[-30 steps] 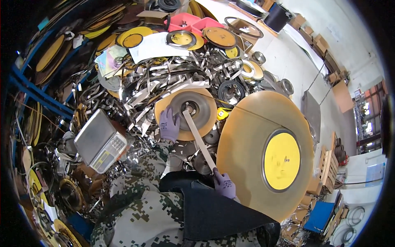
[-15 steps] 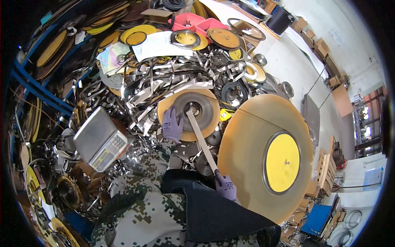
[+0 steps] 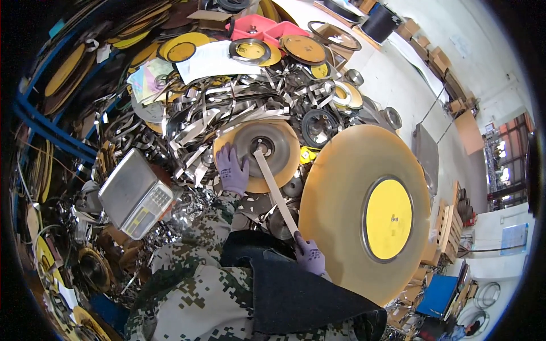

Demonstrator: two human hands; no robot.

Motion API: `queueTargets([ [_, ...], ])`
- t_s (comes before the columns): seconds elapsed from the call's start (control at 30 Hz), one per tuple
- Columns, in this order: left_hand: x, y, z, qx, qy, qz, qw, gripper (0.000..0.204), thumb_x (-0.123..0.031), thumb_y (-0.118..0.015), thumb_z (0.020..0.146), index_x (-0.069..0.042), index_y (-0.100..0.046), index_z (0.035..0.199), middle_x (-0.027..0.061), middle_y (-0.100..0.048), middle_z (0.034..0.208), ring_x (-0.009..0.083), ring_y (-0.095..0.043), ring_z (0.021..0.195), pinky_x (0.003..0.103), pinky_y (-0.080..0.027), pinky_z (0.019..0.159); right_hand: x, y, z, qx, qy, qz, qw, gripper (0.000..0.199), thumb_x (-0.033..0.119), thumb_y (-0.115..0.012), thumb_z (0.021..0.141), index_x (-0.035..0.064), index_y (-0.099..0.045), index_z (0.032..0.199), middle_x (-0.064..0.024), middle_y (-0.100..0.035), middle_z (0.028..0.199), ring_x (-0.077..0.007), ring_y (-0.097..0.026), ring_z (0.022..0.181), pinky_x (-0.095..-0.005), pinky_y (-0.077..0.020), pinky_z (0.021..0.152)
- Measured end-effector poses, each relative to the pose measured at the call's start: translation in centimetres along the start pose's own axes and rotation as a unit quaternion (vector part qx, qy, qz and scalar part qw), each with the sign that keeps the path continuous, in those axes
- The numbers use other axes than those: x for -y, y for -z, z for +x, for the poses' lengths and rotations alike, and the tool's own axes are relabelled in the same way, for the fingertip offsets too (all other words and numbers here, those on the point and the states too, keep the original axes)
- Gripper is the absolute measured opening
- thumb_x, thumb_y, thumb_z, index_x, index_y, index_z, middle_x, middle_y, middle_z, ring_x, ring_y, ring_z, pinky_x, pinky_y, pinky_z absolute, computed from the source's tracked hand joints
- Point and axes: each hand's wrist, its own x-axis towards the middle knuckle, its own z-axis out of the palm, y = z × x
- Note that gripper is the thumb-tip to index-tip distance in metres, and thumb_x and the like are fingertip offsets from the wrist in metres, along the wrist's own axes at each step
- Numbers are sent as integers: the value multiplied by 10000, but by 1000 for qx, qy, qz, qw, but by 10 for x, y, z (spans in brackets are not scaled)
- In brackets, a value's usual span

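My left hand (image 3: pixel 232 169), in a purple glove, lies on the lower left of a round amber disc (image 3: pixel 291 149) that carries a grey coil (image 3: pixel 240 140); its fingers are stretched out and the thumb stands apart. In my right hand (image 3: pixel 310 256), gloved alike, is the near end of a long flat pale strip (image 3: pixel 274 190). The strip slants up to the left, its far end over the disc's dark hub. Close by on the right stands a much larger amber disc (image 3: pixel 335 221) with a yellow centre (image 3: pixel 389 219).
Shiny metal strips (image 3: pixel 196 122) lie heaped beyond and left of the disc. A scale (image 3: pixel 133 190) sits at the left. Pink bins (image 3: pixel 248 26), white paper (image 3: pixel 213 61) and a black ring-shaped reel (image 3: pixel 319 128) are farther back. A yellow item (image 3: pixel 308 154) lies between the two discs.
The whole view has shifted slightly. A thin dark line that crossed the large disc no longer shows. Both hands keep about the same places on the disc and the strip.
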Motion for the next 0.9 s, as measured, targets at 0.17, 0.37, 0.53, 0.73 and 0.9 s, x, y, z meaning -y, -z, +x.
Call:
queueTargets([
  [0.17,-1,4,0,3,1,9,1000,590,-238,-638,817,-2,-423,1313,221,-385,1392,409,-327,1279,538,-218,1092,4,2,-6,-8,-8,21,1000,397,319,-550,916,311,-506,1310,-152,-581,930,-381,-619,763,-481,-520,654],
  [0.37,18,11,-6,8,28,-15,999,587,-250,-632,828,30,-423,1300,220,-404,1368,412,-350,1267,504,-239,1094,-47,12,-49,-125,-62,294,946,376,253,-549,934,114,-523,1283,-68,-517,678,-185,-553,558,-330,-453,497],
  [0.53,7,52,-17,28,17,22,999,416,-226,-633,828,21,-552,1154,201,-536,1202,379,-460,1123,488,-333,1004,-184,6,-170,-346,-368,657,560,328,262,-509,957,87,-548,1233,21,-474,686,-67,-383,432,-236,-310,362],
  [0.73,-7,61,-17,87,-39,79,992,382,-286,-618,837,12,-600,1075,176,-568,1152,359,-485,1088,491,-339,992,-237,3,-268,-343,-472,662,470,322,341,-486,983,202,-558,1265,27,-437,682,-78,-358,447,-226,-307,367],
  [0.9,-7,49,-4,74,7,130,989,324,-310,-634,827,-14,-640,960,159,-600,1055,349,-532,982,446,-412,889,-221,-8,-244,-330,-393,683,520,359,448,-550,940,192,-574,1190,15,-475,705,-78,-401,461,-226,-307,369],
])
